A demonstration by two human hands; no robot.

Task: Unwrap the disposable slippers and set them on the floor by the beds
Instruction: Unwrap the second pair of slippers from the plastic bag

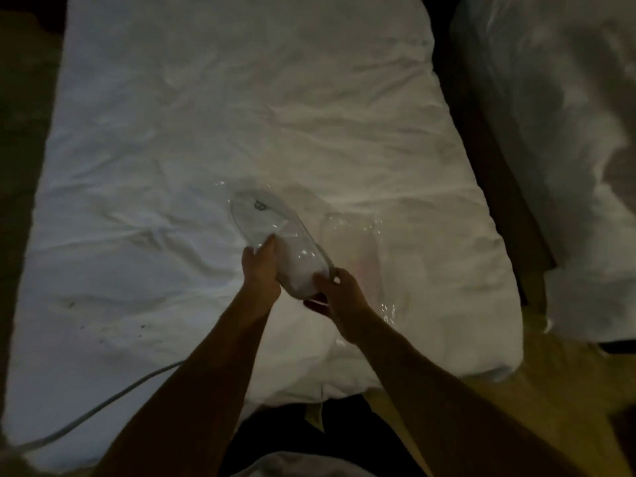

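A white disposable slipper pack in shiny clear plastic is held over the bed, its sole with a small dark logo facing up and its far end pointing up-left. My left hand grips the pack's left side, thumb on top. My right hand pinches the near end of the wrapper. A second clear plastic wrapper lies flat on the white bed just right of my hands; what it holds cannot be told in the dim light.
A white cable crosses the bed's near-left corner. A dark gap separates this bed from a second white bed on the right. Yellowish floor shows at lower right. Small dark specks mark the sheet at left.
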